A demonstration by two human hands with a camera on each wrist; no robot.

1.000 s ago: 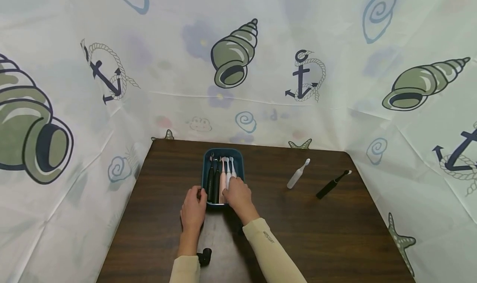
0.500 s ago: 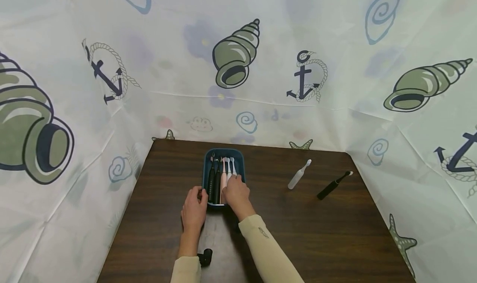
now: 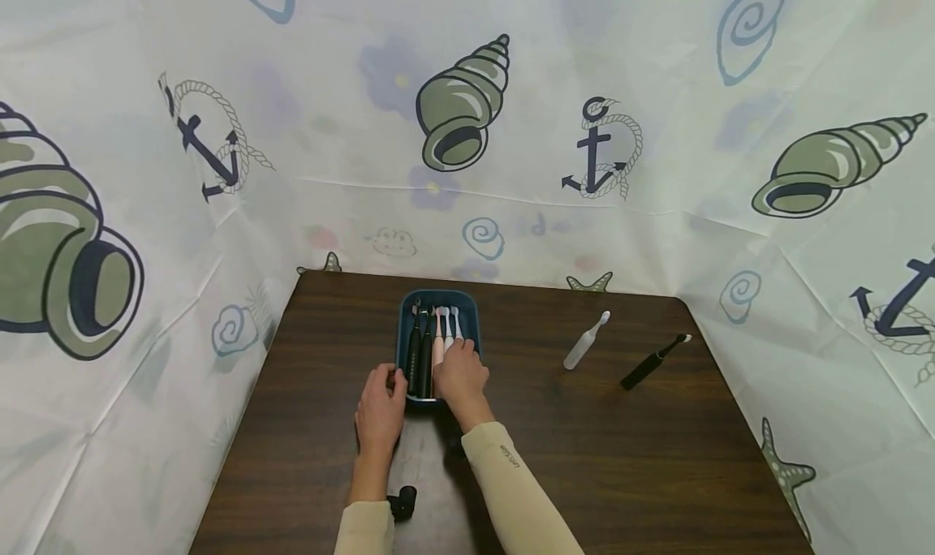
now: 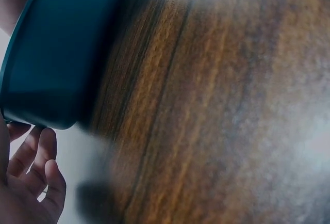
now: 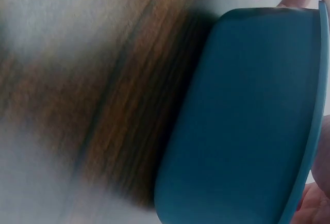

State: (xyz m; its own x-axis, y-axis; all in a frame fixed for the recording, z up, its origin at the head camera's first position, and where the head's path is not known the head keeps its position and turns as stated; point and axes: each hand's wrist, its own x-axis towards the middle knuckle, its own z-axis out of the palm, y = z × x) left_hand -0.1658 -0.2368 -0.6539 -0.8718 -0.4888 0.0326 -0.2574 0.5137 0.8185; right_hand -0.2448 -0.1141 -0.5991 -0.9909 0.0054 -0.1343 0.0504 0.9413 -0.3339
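"Maybe something could tip?"

"It might. The blue tray (image 3: 473,320) sits at eleven o'clock on the counter (image 3: 584,449). The right hand (image 3: 463,372) is over its four o'clock side; I can't tell if it pinches a white toothbrush (image 3: 449,336). A tug could roll the pink toothbrush (image 3: 438,350)."

"And the left hand (image 3: 381,401)?"

"Loose, against eight o'clock. Pushing too hard could slide the tray."

Shows teal on the tray (image 5: 242,115); black, pink and white on the toothbrushes (image 3: 414,356) inside; white and black on the loose pair (image 3: 580,347); streaked brown on the table (image 3: 657,474); cream on the sleeves (image 3: 504,482); green shells (image 3: 456,109) and navy anchors (image 3: 592,156) across white cloth (image 3: 329,145).
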